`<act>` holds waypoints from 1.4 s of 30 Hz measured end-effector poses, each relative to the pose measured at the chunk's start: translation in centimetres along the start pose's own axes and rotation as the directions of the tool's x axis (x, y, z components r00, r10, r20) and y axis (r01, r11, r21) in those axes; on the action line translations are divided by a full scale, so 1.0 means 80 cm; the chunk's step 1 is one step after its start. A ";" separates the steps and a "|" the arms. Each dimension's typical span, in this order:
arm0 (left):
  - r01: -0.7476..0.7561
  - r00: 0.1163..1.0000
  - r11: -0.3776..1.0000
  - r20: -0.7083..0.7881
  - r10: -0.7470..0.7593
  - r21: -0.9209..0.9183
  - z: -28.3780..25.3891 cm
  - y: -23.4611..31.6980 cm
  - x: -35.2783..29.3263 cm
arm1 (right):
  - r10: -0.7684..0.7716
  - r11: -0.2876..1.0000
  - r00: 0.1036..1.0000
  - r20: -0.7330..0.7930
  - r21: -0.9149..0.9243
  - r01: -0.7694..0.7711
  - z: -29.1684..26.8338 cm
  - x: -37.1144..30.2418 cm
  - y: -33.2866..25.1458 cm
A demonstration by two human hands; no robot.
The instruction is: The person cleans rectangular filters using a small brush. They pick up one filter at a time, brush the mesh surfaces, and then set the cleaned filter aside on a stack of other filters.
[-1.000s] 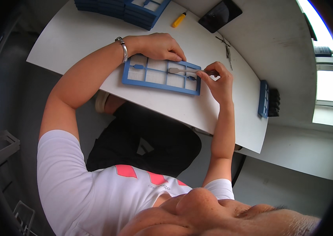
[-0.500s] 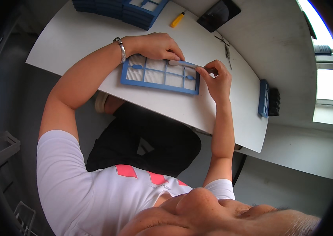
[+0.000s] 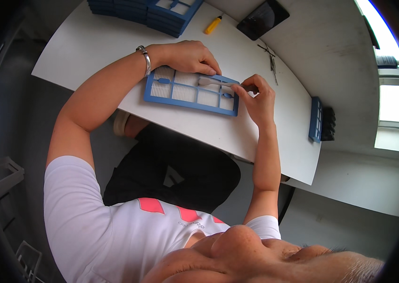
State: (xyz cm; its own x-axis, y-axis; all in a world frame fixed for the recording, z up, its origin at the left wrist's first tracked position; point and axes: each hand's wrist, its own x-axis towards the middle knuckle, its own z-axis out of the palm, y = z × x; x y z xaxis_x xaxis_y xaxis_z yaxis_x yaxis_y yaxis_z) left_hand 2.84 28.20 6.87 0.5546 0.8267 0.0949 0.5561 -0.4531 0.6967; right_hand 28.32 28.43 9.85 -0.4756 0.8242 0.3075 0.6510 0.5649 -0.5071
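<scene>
since the earlier frame, you are bringing the head of the pale flat tool (image 3: pixel 205 82) down from the far rim of the blue-framed filter (image 3: pixel 184 93) to over its white pleats; whether it is touching them is hard to tell. the filter is lying on the tabletop (image 3: pixel 91 56) before you. your right hand (image 3: pixel 259 99) is hiding the tool's other end, its grip pinching it between thumb and fingers. your left hand (image 3: pixel 187 55) is covering part of the far rim; i cannot tell how far that grip is opening. the top edge is cutting off a stack of blue frames (image 3: pixel 133 13).
</scene>
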 end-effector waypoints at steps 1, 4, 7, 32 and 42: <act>-0.009 1.000 1.000 0.001 0.009 -0.003 0.000 0.000 0.000 | 0.008 0.999 0.998 0.062 0.046 -0.011 -0.003 -0.001 -0.001; -0.011 1.000 1.000 0.001 0.011 0.000 0.001 -0.002 0.000 | 0.044 0.994 0.991 0.127 0.090 -0.056 -0.004 0.000 -0.005; 0.001 1.000 1.000 0.002 -0.001 -0.004 0.000 0.000 0.001 | 0.090 0.994 0.993 0.076 0.054 -0.095 -0.002 0.004 0.002; 0.002 1.000 0.999 -0.011 -0.003 -0.038 -0.001 -0.002 -0.001 | -0.008 1.000 1.000 -0.026 0.012 0.008 0.003 0.003 0.004; -0.026 1.000 0.999 -0.015 0.025 -0.041 -0.001 -0.001 0.000 | 0.050 0.998 0.995 0.088 0.035 -0.053 -0.003 0.005 0.008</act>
State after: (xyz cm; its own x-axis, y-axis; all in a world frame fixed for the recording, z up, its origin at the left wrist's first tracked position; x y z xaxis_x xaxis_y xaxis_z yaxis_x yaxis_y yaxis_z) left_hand 2.77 28.25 6.90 0.5587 0.8202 0.1232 0.5159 -0.4600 0.7227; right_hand 28.72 29.16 9.87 -0.4929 0.8445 0.2095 0.6540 0.5184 -0.5509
